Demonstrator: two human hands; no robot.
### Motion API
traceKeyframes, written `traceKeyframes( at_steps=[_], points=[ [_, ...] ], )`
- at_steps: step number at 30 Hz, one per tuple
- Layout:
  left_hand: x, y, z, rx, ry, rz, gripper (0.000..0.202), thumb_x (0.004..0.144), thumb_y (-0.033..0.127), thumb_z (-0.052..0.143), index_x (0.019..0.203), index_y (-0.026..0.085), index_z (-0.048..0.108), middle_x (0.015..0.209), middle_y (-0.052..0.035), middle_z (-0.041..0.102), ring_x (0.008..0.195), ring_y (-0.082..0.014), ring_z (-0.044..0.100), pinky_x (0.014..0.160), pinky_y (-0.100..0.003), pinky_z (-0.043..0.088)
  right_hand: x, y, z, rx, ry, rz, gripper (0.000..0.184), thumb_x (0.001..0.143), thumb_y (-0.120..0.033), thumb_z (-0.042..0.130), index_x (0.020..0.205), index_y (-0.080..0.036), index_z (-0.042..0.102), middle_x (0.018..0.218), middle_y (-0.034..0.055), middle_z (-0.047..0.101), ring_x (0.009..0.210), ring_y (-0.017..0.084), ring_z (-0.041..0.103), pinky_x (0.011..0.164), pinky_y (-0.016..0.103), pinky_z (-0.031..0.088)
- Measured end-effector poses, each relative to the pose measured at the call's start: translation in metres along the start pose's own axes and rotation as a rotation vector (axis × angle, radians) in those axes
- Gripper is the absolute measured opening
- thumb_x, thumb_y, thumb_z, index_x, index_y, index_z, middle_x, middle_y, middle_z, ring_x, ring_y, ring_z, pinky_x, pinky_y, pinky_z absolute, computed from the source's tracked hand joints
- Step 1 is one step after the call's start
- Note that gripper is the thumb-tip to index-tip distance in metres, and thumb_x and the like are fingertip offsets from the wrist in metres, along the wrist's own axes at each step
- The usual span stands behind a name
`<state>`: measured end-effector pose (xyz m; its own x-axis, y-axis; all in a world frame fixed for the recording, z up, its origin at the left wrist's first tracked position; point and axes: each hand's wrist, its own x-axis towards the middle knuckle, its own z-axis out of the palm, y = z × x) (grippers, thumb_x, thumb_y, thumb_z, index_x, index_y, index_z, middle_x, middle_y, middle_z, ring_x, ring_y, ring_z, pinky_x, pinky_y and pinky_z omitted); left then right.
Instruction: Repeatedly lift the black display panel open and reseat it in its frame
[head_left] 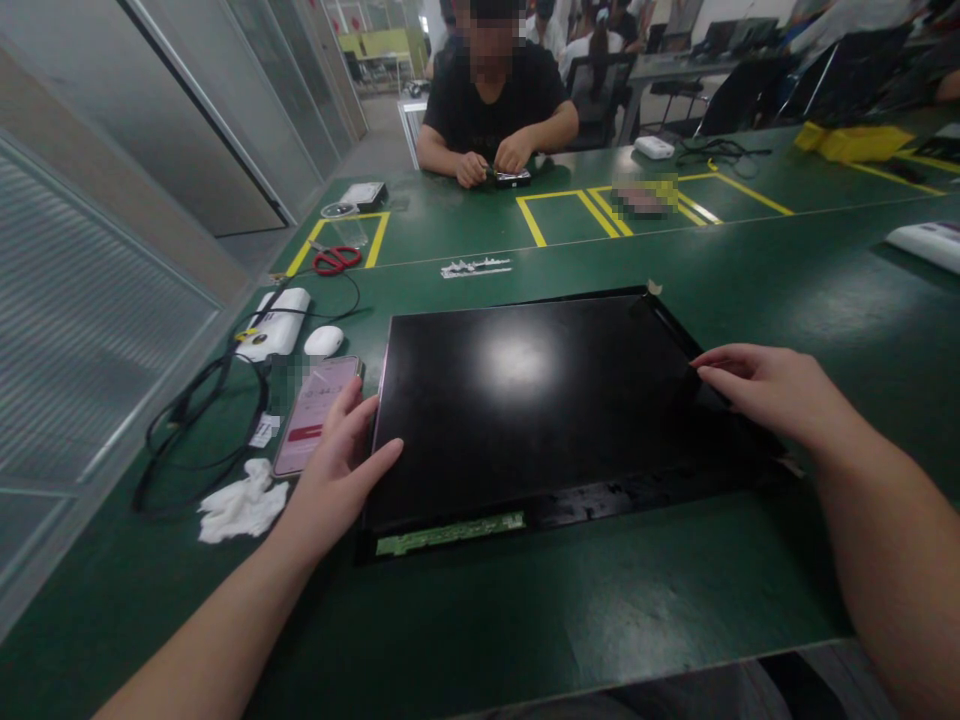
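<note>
A flat black display panel (517, 410) lies on the green table in front of me, screen side up, within a black frame. A green strip (450, 533) shows along its near edge. My left hand (341, 470) is at the panel's left edge, thumb resting over the top face and fingers along the side. At the right edge my right hand (772, 390) pinches with thumb and forefinger on the panel's border; the exact contact is partly hidden. A small pale tab (655, 288) sticks up at the far right corner.
Left of the panel lie a phone (315, 420), crumpled tissue (244, 502), a white earbud case (324, 341), a white power bank (276, 323), black cable (202, 440) and red scissors (336, 260). White strips (476, 267) lie beyond it. Opposite, a person (495, 110) handles a small device (513, 178).
</note>
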<state>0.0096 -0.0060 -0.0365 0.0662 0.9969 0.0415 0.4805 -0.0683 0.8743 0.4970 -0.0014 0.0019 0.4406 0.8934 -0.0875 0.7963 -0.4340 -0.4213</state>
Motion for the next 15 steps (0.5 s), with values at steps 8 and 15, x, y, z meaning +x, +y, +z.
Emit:
traceKeyframes(
  at_steps=[8,15],
  points=[
    [0.003,-0.0022,-0.0001,0.14,-0.075,0.019,0.069,0.09,0.056,0.073,0.147,0.02,0.064,0.183,-0.0184,0.026,0.17,-0.0409,0.019,0.136,-0.06,0.023,0.0007,0.0003,-0.0018,-0.012,-0.008,0.027,0.041,0.076,-0.048,0.061,0.102,-0.026,0.083,0.085,0.005,0.079,0.072,0.026,0.071,0.078,0.044,0.056],
    [0.0051,-0.0027,-0.0013,0.219,-0.12,0.068,0.067,0.093,0.058,0.07,0.146,0.017,0.065,0.179,-0.0222,0.033,0.168,-0.0419,0.027,0.134,-0.062,0.029,0.002,0.0035,-0.001,0.031,-0.004,0.057,0.041,0.076,-0.049,0.063,0.103,-0.025,0.084,0.088,0.0054,0.08,0.072,0.026,0.073,0.076,0.044,0.058]
  ],
)
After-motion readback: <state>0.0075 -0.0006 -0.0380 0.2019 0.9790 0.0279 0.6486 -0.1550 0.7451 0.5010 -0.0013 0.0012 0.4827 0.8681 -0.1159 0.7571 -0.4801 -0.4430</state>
